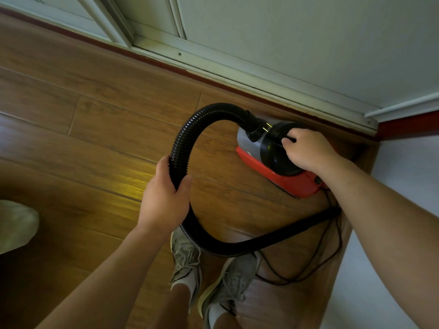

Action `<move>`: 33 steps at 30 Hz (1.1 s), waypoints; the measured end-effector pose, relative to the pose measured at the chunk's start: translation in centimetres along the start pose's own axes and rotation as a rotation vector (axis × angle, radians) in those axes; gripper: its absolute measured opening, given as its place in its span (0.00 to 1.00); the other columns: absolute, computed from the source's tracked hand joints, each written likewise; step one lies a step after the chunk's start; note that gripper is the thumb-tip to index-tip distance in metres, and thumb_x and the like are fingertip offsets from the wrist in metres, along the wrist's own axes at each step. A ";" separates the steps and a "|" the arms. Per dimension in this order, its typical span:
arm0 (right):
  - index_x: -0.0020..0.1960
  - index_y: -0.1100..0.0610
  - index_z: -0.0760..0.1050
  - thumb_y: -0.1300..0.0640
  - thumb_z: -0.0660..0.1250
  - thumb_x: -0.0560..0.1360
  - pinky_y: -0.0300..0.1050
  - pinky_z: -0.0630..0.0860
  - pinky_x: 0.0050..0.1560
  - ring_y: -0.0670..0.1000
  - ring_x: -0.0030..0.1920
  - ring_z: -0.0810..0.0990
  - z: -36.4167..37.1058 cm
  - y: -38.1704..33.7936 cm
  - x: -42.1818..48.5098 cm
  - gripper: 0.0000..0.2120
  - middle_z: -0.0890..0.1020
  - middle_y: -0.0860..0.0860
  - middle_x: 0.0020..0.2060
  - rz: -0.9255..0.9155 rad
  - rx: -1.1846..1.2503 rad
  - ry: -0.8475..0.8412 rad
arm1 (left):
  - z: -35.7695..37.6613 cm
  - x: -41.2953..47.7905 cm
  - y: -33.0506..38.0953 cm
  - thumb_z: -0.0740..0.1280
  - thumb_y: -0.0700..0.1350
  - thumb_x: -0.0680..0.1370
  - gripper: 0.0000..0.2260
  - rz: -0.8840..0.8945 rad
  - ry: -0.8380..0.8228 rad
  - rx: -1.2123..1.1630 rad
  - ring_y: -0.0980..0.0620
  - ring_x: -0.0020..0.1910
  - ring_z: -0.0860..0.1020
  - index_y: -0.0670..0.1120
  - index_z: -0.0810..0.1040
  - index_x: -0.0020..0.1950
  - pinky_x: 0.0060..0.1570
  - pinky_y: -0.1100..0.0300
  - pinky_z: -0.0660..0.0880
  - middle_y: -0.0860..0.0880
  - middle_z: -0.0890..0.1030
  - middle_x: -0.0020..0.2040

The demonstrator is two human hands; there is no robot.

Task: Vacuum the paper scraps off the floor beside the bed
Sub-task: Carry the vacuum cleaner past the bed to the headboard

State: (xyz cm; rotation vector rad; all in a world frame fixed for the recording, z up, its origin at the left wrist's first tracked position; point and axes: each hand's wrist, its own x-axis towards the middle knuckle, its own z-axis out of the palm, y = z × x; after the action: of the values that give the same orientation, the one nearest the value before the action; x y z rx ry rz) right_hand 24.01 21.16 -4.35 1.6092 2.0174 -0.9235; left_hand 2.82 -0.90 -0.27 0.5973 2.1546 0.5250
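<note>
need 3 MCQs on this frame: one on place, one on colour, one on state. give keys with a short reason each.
1. Where is the vacuum body?
A. beside the person's left shoe
B. by the wall corner, next to the white door track
C. mid-floor, at the far left

2. What colour is its base?
A. blue
B. white
C. red

3. What is the left hand doing?
A. gripping the black hose
B. lying flat on the wooden floor
C. holding a shoe

Key:
1 B: the vacuum body is in the corner, just below the track.
2 C: a red shell shows under the black dome.
3 A: the fingers and thumb curl round the ribbed hose, while the right hand grips the handle on top.
</note>
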 end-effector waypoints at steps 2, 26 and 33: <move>0.67 0.52 0.75 0.49 0.58 0.83 0.47 0.72 0.51 0.58 0.57 0.78 -0.1 0.1 -1.2 0.16 0.79 0.56 0.61 0.025 0.031 0.002 | -0.4 -0.5 0.2 0.65 0.50 0.82 0.24 0.031 0.010 0.008 0.52 0.43 0.82 0.52 0.62 0.76 0.40 0.48 0.83 0.53 0.81 0.49; 0.46 0.53 0.77 0.51 0.59 0.82 0.46 0.74 0.39 0.53 0.39 0.83 -12.3 -11.4 -24.0 0.12 0.83 0.53 0.37 0.023 0.443 0.104 | -16.8 -13.7 10.4 0.65 0.46 0.82 0.20 0.270 0.157 -0.126 0.57 0.41 0.81 0.52 0.66 0.74 0.37 0.56 0.80 0.54 0.80 0.47; 0.44 0.56 0.76 0.52 0.57 0.83 0.44 0.71 0.35 0.51 0.35 0.81 -17.2 -15.7 -32.7 0.15 0.82 0.53 0.36 -0.085 0.461 0.166 | -24.3 -21.4 14.1 0.66 0.46 0.82 0.21 0.340 0.271 -0.146 0.60 0.41 0.80 0.52 0.66 0.74 0.34 0.67 0.74 0.57 0.79 0.48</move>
State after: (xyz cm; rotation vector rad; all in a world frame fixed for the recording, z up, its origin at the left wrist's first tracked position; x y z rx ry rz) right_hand 18.98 8.54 33.45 1.8981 2.1022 -1.4104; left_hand -1.51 -5.88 34.47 0.8576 2.2493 0.9877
